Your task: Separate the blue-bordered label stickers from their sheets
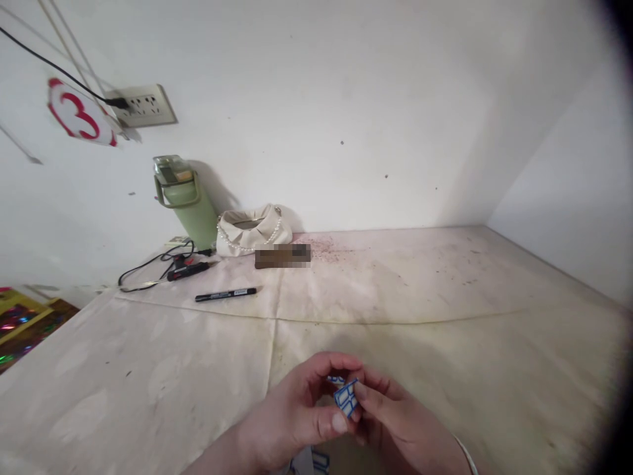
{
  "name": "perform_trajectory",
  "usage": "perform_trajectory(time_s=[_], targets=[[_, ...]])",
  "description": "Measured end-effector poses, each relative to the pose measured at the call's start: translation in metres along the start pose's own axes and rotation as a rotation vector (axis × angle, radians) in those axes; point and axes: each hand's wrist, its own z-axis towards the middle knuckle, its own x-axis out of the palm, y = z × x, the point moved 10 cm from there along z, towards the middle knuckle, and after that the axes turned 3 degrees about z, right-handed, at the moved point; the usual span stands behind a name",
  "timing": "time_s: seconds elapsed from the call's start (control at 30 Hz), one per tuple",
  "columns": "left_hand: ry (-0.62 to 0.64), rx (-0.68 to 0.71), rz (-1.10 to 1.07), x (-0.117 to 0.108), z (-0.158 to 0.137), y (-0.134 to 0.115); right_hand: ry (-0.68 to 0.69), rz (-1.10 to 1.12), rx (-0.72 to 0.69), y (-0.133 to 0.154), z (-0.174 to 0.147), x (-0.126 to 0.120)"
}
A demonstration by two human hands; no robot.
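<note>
1. I see a pale-covered table (163, 369) running to the white wall (366, 112); its cloth has a crease lying crosswise beyond the hands.
2. At the far left a green bottle (190, 214) stands near the wall, with a cream bag (254, 231) just to its right.
3. My left hand (301, 409) and right hand (395, 409) meet at the near edge, right of the middle. The left is curled into a loose loop, thumb at the piece's near edge; I cannot tell how firmly it grips. The right is closed, its thumb pressing the piece's right side.
4. A brown, blurred-out object (283, 256) lies in front of the bag; a corded tool (190, 271) sits to its left.
5. The black pen (226, 295) lies nearer, roughly left to right, well apart from the hands.
6. The blue-and-white piece (345, 397) is between the two thumbs, so neither hand is clearly nearer. It tilts, its upper edge rising to the right; its long axis I cannot judge.
7. Fingers hide its far side, where another blue-edged bit (336, 380) shows. More blue-edged material (320, 460) peeks out below the left hand.
</note>
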Motion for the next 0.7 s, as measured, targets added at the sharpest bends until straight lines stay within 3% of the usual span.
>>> perform_trajectory(time_s=[0.23, 0.5, 0.7], targets=[[-0.028, 0.014, 0.054, -0.004, -0.001, 0.003, -0.004, 0.11, 0.047, -0.009, 0.006, -0.004], [0.038, 0.02, 0.17, 0.002, -0.001, -0.005, 0.019, 0.07, 0.052, -0.004, 0.002, -0.001], [-0.03, 0.095, 0.357, -0.002, -0.003, -0.011, 0.005, 0.111, 0.073, 0.002, -0.002, 0.01]])
